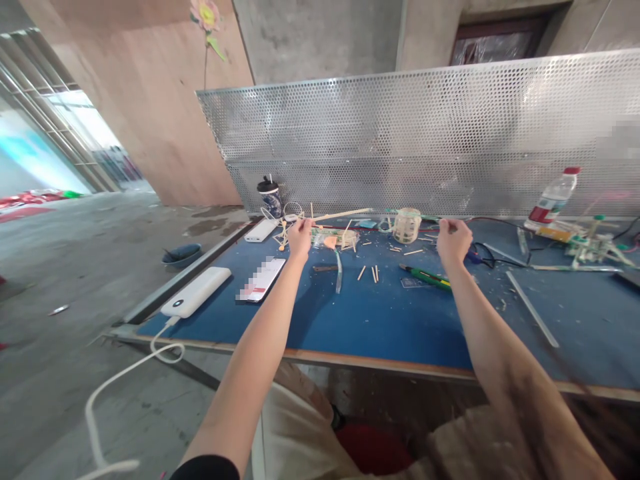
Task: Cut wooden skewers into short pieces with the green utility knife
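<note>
Fingers of our left hand (300, 239) are curling beside a pale stick (345, 214); those of our right hand (454, 241) are bending inward beyond the green cutter (429, 277); whether either is gripping anything, we cannot tell; the round stick cage (407, 227) is standing between them, presumably for two-sided reach.

In front of us a perforated metal screen (380, 143), a lidded cup (271, 200) with a straw, an artificial flower (206, 15) against a wooden panel (135, 100), to our left a bowl (181, 256) on the concrete floor (45, 267)
</note>
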Motion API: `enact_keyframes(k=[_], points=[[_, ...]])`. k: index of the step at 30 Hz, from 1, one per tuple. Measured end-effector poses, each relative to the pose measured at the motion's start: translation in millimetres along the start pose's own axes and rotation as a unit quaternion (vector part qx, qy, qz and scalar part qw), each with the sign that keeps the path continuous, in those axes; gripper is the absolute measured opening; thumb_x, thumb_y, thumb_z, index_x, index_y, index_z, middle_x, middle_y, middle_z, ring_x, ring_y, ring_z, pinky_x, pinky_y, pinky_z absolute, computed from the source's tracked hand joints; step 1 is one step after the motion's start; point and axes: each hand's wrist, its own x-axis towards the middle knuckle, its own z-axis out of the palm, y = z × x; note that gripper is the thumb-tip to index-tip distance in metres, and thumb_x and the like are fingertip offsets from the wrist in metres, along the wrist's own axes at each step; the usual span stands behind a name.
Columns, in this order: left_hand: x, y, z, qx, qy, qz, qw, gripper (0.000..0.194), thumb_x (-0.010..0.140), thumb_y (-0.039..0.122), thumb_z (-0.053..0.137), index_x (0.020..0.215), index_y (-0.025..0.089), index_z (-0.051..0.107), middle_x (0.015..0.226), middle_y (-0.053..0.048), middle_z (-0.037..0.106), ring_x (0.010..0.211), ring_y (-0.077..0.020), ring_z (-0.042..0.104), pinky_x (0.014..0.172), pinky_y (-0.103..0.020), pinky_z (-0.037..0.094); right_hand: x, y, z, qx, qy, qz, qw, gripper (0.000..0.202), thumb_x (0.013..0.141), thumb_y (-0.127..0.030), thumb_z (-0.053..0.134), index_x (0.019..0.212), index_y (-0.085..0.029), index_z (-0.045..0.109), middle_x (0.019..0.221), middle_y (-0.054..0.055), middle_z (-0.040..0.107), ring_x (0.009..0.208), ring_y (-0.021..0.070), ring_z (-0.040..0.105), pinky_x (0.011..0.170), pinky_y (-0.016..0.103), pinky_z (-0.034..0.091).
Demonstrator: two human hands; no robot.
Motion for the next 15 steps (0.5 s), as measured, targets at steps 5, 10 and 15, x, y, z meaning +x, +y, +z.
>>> enact_keyframes(k=[5,10,15], points=[[8,-7,-1.7,-0.036,0.069,-0.052,0.996,0.038,0.098,0.041,0.062,0.127,0.017,0.061,0.128,-0.01,0.063,0.11,-0.0217,0.065,0.094,-0.044,0.058,4,8,2,0.016,0.067,0.086,0.994,0.038,0.097,-0.043,0.063,0.126,-0.018,0.061,0.129,0.01,0.063,0.112,0.0238,0.063,0.096,0.048,0.056],[1,0,4.6,-0.061,0.075,-0.067,0.993,0.038,0.098,0.041,0.062,0.127,0.016,0.061,0.126,-0.01,0.064,0.109,-0.0214,0.065,0.093,-0.043,0.058,12,17,6,0.072,0.046,0.118,0.989,0.039,0.097,-0.043,0.063,0.127,-0.018,0.061,0.128,0.01,0.063,0.11,0.0231,0.064,0.093,0.046,0.057],[-9,12,8.2,-0.064,0.054,-0.056,0.995,0.037,0.098,0.041,0.061,0.126,0.017,0.061,0.126,-0.01,0.064,0.108,-0.0211,0.065,0.093,-0.043,0.058,22,26,5,0.118,-0.031,0.104,0.987,0.039,0.097,-0.042,0.063,0.128,-0.018,0.06,0.126,0.009,0.064,0.106,0.022,0.066,0.089,0.044,0.059]])
